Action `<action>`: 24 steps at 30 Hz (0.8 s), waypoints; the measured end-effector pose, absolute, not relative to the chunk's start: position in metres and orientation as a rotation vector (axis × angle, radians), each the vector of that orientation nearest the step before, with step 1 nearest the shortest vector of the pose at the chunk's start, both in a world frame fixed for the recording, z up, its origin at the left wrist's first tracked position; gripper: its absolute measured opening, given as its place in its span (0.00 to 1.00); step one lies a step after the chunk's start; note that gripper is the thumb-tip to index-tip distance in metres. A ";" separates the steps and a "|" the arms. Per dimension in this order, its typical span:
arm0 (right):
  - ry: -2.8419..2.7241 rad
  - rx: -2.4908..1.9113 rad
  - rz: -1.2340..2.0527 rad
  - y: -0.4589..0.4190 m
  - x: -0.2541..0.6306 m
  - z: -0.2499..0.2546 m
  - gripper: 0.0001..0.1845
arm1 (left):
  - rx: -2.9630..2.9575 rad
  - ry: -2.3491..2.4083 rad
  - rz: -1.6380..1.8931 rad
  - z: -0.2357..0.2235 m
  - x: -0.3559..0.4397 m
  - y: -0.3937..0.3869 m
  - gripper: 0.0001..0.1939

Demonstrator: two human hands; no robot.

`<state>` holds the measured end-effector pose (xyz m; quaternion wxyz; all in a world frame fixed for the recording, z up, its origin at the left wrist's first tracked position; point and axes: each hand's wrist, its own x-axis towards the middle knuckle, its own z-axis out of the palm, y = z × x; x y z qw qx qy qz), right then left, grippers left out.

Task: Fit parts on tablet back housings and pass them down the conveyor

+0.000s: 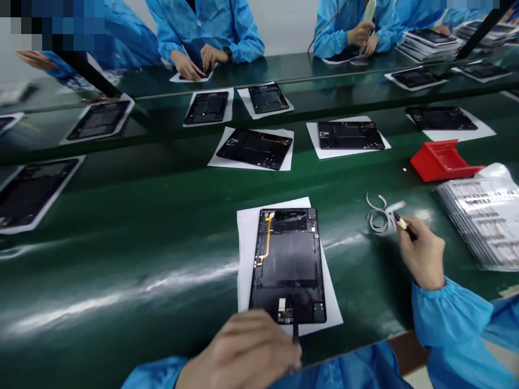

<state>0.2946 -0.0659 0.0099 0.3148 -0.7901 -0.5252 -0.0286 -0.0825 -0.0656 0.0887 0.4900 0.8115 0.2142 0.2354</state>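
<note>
An opened tablet housing [290,265] with an orange flex cable [268,237] lies on a sheet of white paper [246,243] before me. At its lower edge is my left hand [243,351], somewhat blurred, its fingers closed on a thin dark stick-like tool [295,329] that reaches over the housing beside a small circuit board [285,312]. To the right, my right hand [424,251] pinches a small black-tipped object with a cream-coloured part [400,220]; its exact kind is unclear. Its tip is close to curled grey strips [379,221] on the green table.
A red bin [444,161] and a stack of clear plastic trays [486,221] stand at the right. Several more tablet housings [255,148] on paper lie across the green bench [141,216]. Opposite, people in blue coats work behind a raised ledge.
</note>
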 end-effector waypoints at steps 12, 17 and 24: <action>-1.970 -1.679 0.257 -0.086 0.177 0.013 0.16 | 2.035 0.867 0.652 0.028 -0.052 0.064 0.02; -2.308 -1.528 0.332 -0.091 0.143 0.000 0.21 | 2.079 0.851 0.611 0.013 -0.041 0.071 0.03; -2.337 -1.510 0.322 -0.090 0.148 -0.001 0.21 | 2.162 0.882 0.539 0.009 -0.041 0.073 0.03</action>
